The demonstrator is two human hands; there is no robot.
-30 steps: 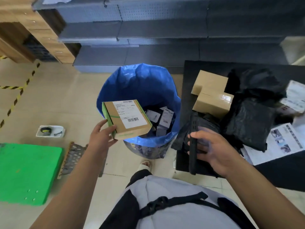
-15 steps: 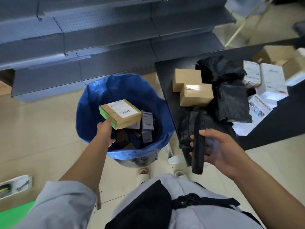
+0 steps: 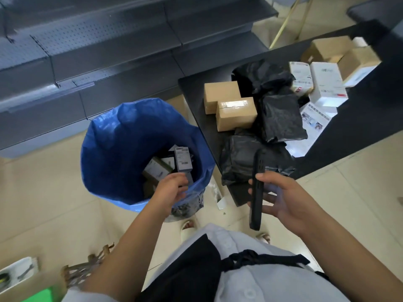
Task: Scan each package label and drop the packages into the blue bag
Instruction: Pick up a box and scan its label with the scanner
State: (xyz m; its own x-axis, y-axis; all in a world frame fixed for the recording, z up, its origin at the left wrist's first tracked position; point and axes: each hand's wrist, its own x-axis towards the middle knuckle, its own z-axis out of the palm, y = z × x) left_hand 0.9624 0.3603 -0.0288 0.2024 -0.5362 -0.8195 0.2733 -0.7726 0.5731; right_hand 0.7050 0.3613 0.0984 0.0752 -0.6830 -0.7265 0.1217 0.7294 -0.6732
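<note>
Two hands are working at once: the right hand (image 3: 290, 199) is gripping a black scanner (image 3: 256, 190) edge-on near the body, ready for the next label. Further out, the left hand (image 3: 172, 190) is hanging over the blue bag (image 3: 122, 136) with its fingers loosely curled, apparently holding nothing. Labelled packages (image 3: 182, 159) are lying in the bag just beyond its fingertips. Beyond, brown boxes (image 3: 231, 105) are waiting on the black table (image 3: 359, 118).
</note>
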